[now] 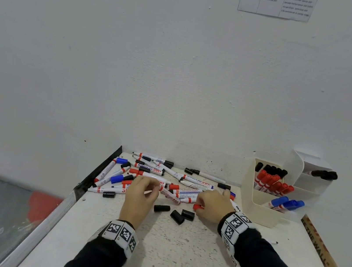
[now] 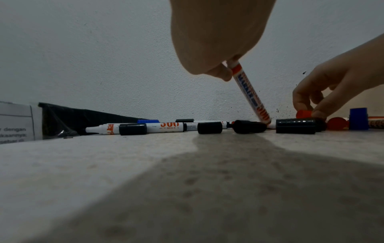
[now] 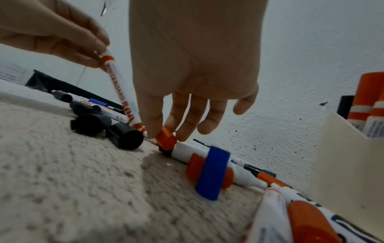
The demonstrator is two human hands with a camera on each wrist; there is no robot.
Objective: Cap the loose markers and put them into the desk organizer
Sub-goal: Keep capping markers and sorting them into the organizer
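Loose whiteboard markers and caps lie in a pile (image 1: 155,171) at the back of the white table. My left hand (image 1: 153,188) pinches the upper end of a red-banded marker (image 1: 170,195); in the left wrist view this marker (image 2: 249,93) slants down with its lower end on the table. My right hand (image 1: 199,204) pinches a red cap (image 1: 197,207) that rests on the table, seen closer in the right wrist view (image 3: 166,139). The cream desk organizer (image 1: 258,206) stands at the right and holds capped red, black and blue markers.
Three loose black caps (image 1: 177,216) lie just in front of my hands. A blue cap (image 3: 212,174) leans on markers by my right hand. The wall is right behind the pile. The table's left edge (image 1: 83,185) has a dark strip. A printed board (image 1: 318,246) lies at the right.
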